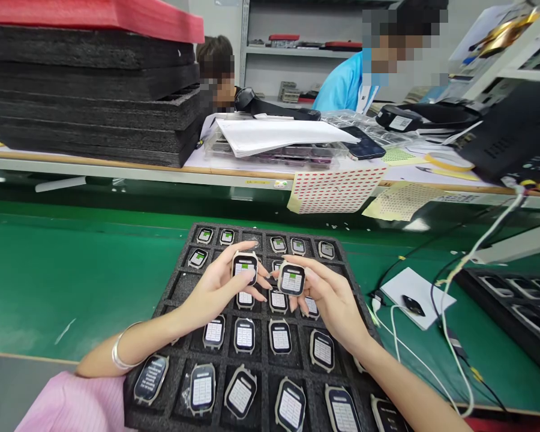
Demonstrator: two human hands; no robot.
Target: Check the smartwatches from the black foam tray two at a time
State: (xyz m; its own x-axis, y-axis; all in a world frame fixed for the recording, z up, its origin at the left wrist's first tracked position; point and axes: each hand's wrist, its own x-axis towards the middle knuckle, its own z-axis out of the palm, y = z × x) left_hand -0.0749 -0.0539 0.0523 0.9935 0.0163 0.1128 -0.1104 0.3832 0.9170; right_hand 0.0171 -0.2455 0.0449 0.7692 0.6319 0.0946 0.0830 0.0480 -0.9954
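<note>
My left hand (227,279) is closed round a smartwatch without a strap (245,264), its thumb over the lit screen. In my right hand (326,291) a second strapless smartwatch (291,278) is gripped by its edges, with a list and a green patch on its screen. Both are held face up above a black foam tray (263,384). Several more lit watch cases sit in the tray's square pockets, among them one (279,336) below my hands. My hands and forearms hide some of the pockets.
Stacked black foam trays (85,90) stand on the shelf at the upper left. White cables (463,264) and a black puck-like device on white paper (420,297) lie at the right. Another foam tray (513,300) is at the right edge. Two people sit beyond the shelf.
</note>
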